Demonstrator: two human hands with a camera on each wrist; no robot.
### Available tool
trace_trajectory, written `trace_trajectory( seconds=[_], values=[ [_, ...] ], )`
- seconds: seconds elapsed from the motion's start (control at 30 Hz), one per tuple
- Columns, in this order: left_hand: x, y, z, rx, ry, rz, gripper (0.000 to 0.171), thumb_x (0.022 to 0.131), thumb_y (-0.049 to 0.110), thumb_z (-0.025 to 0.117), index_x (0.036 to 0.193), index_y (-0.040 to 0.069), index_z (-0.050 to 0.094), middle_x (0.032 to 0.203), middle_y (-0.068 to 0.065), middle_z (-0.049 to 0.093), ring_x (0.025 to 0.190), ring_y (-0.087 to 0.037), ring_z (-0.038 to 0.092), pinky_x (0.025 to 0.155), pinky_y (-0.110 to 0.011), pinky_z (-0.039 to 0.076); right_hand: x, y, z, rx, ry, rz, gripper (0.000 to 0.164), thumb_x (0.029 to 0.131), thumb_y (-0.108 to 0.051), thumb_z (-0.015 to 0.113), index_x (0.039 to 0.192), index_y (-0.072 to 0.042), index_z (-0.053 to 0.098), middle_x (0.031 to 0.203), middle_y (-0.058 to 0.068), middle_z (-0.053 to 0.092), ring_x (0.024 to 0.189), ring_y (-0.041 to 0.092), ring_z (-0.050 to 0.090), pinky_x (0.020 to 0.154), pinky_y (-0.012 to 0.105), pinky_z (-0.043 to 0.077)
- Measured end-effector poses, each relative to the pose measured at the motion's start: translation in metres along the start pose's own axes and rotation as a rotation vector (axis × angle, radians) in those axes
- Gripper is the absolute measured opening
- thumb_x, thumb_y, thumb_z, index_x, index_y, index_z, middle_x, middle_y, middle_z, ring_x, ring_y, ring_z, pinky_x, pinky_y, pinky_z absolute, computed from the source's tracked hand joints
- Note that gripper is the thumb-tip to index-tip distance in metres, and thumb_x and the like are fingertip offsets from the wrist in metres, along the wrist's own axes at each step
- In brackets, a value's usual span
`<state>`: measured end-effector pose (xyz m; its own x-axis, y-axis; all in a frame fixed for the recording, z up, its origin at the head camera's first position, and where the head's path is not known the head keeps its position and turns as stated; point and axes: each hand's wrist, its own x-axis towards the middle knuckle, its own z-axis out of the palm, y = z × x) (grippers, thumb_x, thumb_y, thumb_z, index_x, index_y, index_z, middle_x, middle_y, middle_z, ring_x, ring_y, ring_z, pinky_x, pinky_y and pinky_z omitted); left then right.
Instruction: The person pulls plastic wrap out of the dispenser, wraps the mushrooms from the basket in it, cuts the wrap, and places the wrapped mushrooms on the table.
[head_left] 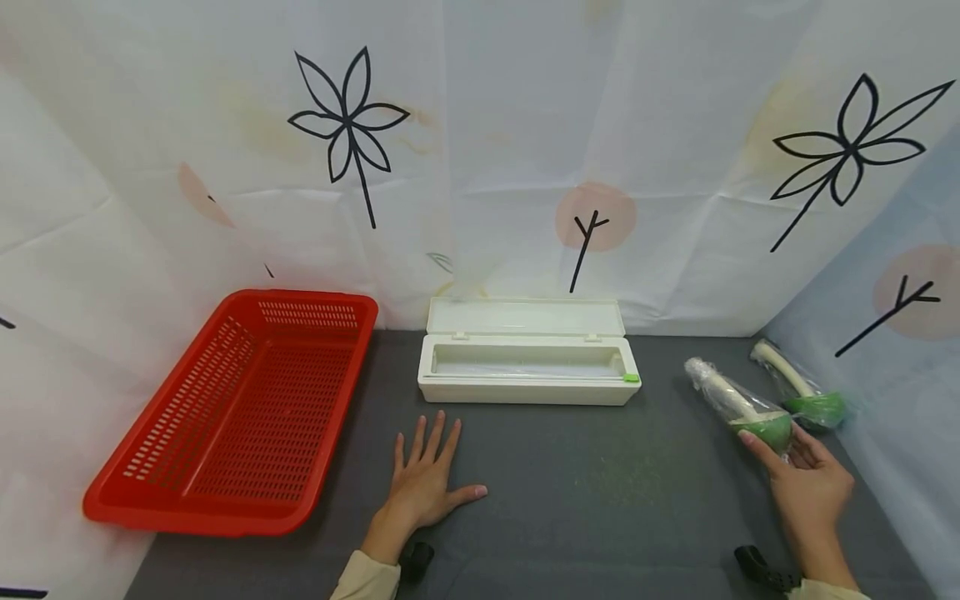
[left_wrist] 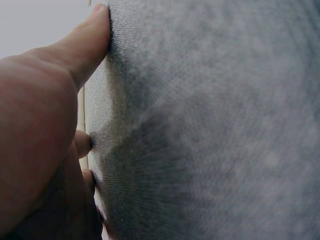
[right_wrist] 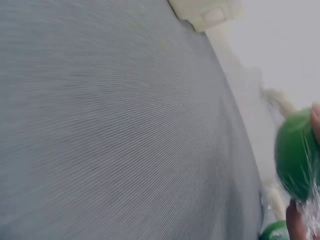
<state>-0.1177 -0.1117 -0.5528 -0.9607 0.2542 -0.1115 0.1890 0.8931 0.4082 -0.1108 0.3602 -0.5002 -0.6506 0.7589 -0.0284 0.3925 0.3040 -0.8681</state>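
Observation:
My right hand (head_left: 813, 492) pinches the rounded green end of a film-wrapped object (head_left: 763, 428) with a pale cream stem, thumb on one side and fingers on the other. The stem points away to the back left. In the right wrist view, the smooth green dome (right_wrist: 294, 157) shows crinkled clear film bunched beneath it. A similar green and cream wrapped object (head_left: 817, 410) lies just behind, by the right wall. My left hand (head_left: 423, 492) rests palm down on the dark table, fingers spread, in front of a white cling film dispenser (head_left: 525, 392).
The dispenser's lid (head_left: 525, 317) stands raised against the back cloth, and a green slider (head_left: 631, 377) sits at its front right corner. On the left is a red plastic basket (head_left: 367, 333) with slotted sides. Patterned white cloth (head_left: 487, 167) encloses the grey table (head_left: 570, 517).

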Motion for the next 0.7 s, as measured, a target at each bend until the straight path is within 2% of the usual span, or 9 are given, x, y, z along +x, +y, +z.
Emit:
trace_trajectory(
  seconds=[0.03,0.2,0.37,0.43,0.5,0.57,0.63,0.7],
  values=[
    [0.000,0.000,0.000,-0.002,0.001,-0.001,0.108,0.083,0.076,0.062,0.164,0.018,0.019,0.170,-0.009,0.005,0.154,-0.036,-0.005,0.115,-0.064,-0.010,0.004,-0.002,0.004,0.020,0.009,0.002,0.081,0.085,-0.039,0.083,0.152,-0.012,0.047,0.151,0.017,0.047,0.139,0.032,0.046,0.110,0.038,0.041],
    [-0.001,0.004,-0.005,-0.001,-0.019,-0.012,0.108,0.084,0.075,0.063,0.164,0.017,0.019,0.170,-0.010,0.005,0.154,-0.037,-0.005,0.115,-0.064,-0.010,0.021,-0.007,0.021,0.058,0.070,-0.007,0.081,0.084,-0.041,0.082,0.150,-0.009,0.048,0.147,0.019,0.051,0.137,0.030,0.049,0.110,0.037,0.041],
    [0.000,0.002,-0.003,0.003,-0.013,-0.008,0.108,0.083,0.075,0.063,0.164,0.017,0.020,0.170,-0.010,0.005,0.154,-0.037,-0.006,0.115,-0.064,-0.010,0.030,-0.010,0.036,0.073,0.096,0.049,0.084,0.085,-0.046,0.079,0.152,-0.008,0.045,0.149,0.019,0.049,0.136,0.031,0.047,0.111,0.041,0.038],
    [0.000,0.003,-0.004,0.004,-0.016,-0.011,0.108,0.083,0.076,0.062,0.164,0.018,0.019,0.170,-0.010,0.005,0.154,-0.037,-0.006,0.115,-0.064,-0.010,0.032,-0.011,0.042,0.081,0.097,0.069,0.085,0.084,-0.047,0.079,0.152,-0.009,0.045,0.148,0.017,0.049,0.131,0.027,0.048,0.109,0.039,0.039],
    [-0.001,0.003,-0.006,0.003,-0.019,-0.013,0.108,0.083,0.076,0.062,0.164,0.018,0.019,0.170,-0.010,0.005,0.154,-0.036,-0.006,0.115,-0.064,-0.010,0.033,-0.011,0.046,0.075,0.105,0.069,0.085,0.083,-0.047,0.080,0.151,-0.008,0.047,0.139,0.011,0.054,0.117,0.017,0.052,0.102,0.033,0.041],
    [-0.001,0.004,-0.009,-0.008,-0.022,-0.008,0.108,0.084,0.076,0.062,0.164,0.016,0.019,0.170,-0.011,0.006,0.154,-0.037,-0.005,0.116,-0.064,-0.010,0.035,-0.011,0.051,0.077,0.117,0.062,0.083,0.081,-0.046,0.083,0.148,-0.007,0.051,0.122,0.002,0.058,0.098,0.006,0.049,0.091,0.027,0.041],
    [-0.002,0.006,-0.012,-0.014,-0.034,-0.006,0.108,0.085,0.076,0.061,0.164,0.015,0.018,0.170,-0.012,0.005,0.154,-0.037,-0.006,0.116,-0.064,-0.010,0.036,-0.010,0.054,0.072,0.138,0.047,0.081,0.080,-0.044,0.085,0.145,-0.006,0.055,0.104,-0.007,0.055,0.084,-0.003,0.041,0.081,0.023,0.038],
    [-0.003,0.008,-0.015,-0.024,-0.044,-0.002,0.107,0.086,0.073,0.062,0.163,0.014,0.020,0.169,-0.014,0.006,0.154,-0.039,-0.005,0.116,-0.064,-0.010,0.038,-0.009,0.057,0.076,0.158,0.029,0.076,0.079,-0.042,0.086,0.140,-0.004,0.060,0.091,-0.012,0.049,0.076,-0.004,0.037,0.076,0.022,0.035]
  ],
)
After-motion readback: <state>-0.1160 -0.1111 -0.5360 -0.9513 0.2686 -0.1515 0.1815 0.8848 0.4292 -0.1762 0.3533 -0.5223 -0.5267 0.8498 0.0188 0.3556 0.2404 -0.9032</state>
